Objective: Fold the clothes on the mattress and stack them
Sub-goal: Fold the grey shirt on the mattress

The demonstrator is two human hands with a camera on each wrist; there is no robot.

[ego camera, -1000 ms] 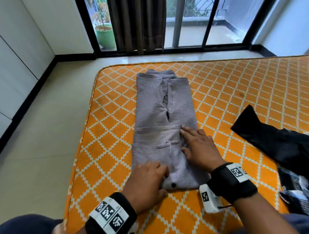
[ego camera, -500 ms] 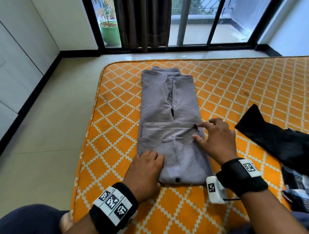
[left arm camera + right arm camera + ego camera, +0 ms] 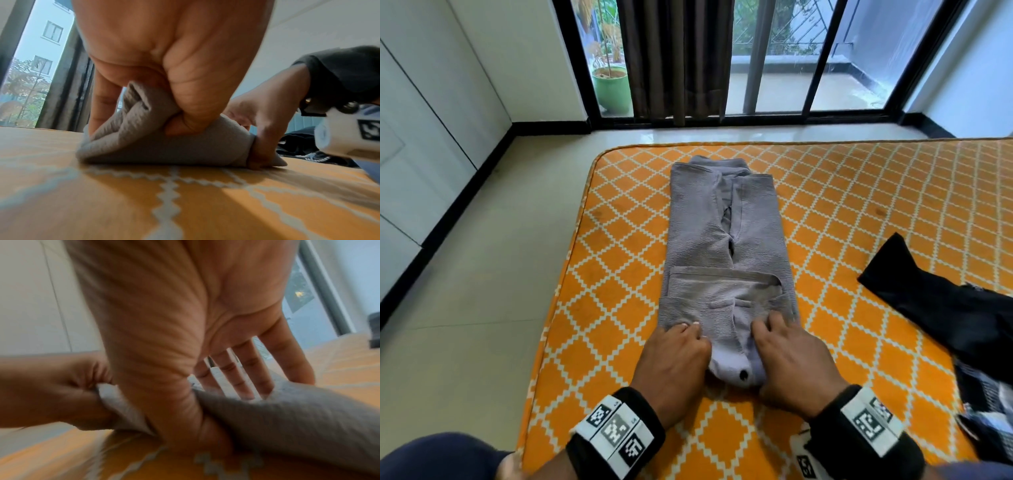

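A grey shirt (image 3: 722, 222), folded into a long narrow strip, lies on the orange patterned mattress (image 3: 859, 205) and runs away from me. Both hands are at its near end. My left hand (image 3: 674, 359) pinches the near-left corner; the left wrist view shows thumb and fingers bunching the grey cloth (image 3: 164, 146). My right hand (image 3: 787, 356) takes the near-right corner. Its thumb is tucked under the cloth (image 3: 308, 418) and its fingers are spread over the top. A dark button shows on the hem between the hands.
A black garment (image 3: 945, 308) and a black-and-white checked cloth (image 3: 983, 394) lie on the mattress at the right. The mattress's left edge drops to a tiled floor. Beyond the far edge are a barred window, a dark curtain and a green pot (image 3: 611, 89).
My right hand has come back from the shirt's mid fold on the right side to the near hem and taken hold of it. My left hand has stayed at the near hem.
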